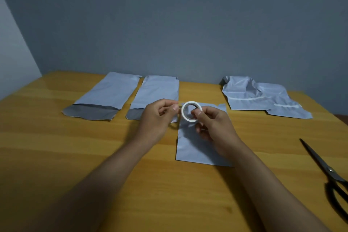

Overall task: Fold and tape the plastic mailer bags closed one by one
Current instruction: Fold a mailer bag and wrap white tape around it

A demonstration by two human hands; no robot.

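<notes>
A small white roll of tape is held up above a folded grey mailer bag lying in the middle of the wooden table. My right hand grips the roll, thumb on its rim. My left hand pinches at the roll's left edge, where the tape end seems to be. Two unfolded mailer bags with open dark flaps lie at the back left, one bag beside the other bag. Two folded, taped bags overlap at the back right.
Black-handled scissors lie on the table at the right edge, blades pointing away from me. A grey-blue wall stands right behind the table's far edge.
</notes>
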